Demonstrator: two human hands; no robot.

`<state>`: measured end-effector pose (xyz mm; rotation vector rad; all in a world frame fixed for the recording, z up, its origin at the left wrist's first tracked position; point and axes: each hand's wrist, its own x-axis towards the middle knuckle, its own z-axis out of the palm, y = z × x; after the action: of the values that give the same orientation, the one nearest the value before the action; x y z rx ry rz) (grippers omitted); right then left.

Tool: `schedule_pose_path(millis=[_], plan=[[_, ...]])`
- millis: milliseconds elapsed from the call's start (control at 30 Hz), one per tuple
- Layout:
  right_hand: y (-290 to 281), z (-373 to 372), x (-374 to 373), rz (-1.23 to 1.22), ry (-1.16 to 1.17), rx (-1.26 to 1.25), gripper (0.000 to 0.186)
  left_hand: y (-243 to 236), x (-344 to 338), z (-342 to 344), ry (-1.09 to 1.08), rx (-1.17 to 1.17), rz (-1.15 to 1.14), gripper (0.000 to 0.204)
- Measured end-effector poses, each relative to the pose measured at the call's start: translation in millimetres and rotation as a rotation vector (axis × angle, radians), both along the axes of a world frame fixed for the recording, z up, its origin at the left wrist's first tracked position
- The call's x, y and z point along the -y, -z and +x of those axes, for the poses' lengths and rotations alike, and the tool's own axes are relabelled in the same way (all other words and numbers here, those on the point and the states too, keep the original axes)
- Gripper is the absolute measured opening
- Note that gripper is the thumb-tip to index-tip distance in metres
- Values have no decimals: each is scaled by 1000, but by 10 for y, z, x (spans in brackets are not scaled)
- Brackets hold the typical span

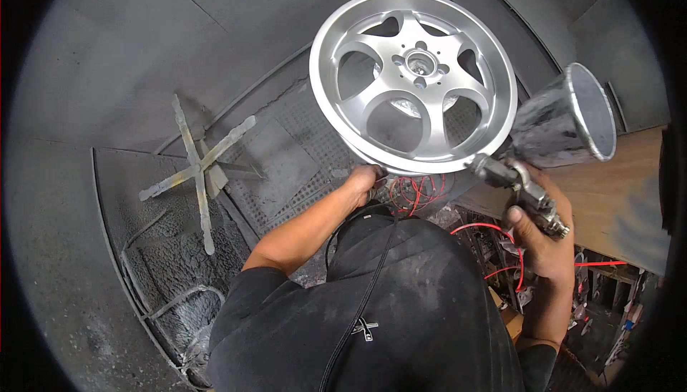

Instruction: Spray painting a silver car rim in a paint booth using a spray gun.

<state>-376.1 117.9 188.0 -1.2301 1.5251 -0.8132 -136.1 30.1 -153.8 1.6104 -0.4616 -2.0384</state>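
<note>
A silver alloy wheel [433, 133] with rounded spokes and an open centre bore fills the upper middle, its face tilted up toward me. My left hand [366, 179] is closed at the wheel's lower back edge; the rim hides some of its fingertips. In my right hand [547, 238] is a metal spray gun [533, 195], gripped round the body with the thumb on the near side. Its nozzle end points left, close to the wheel's lower right rim. A large grey-stained cup [547, 127] with a wide round mouth sits beyond the gun, apparently attached to it.
To the left stands a cross-shaped stand [198, 169] coated in paint. Dark grey panels [143, 49] enclose the space above a perforated floor [283, 156]. A red hose [411, 195] coils below the wheel. On the right are a wooden board [619, 195] and cluttered shelving [608, 299].
</note>
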Motion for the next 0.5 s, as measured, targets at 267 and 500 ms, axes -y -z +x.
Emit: schedule_pose_path(millis=[267,500], plan=[[-87,-60,10,-74,181,-29,57,3,-216,-274,140,-160,65,42],[-84,71,43,105,-86,29,51,28,-132,-29,123,-153,181,28]])
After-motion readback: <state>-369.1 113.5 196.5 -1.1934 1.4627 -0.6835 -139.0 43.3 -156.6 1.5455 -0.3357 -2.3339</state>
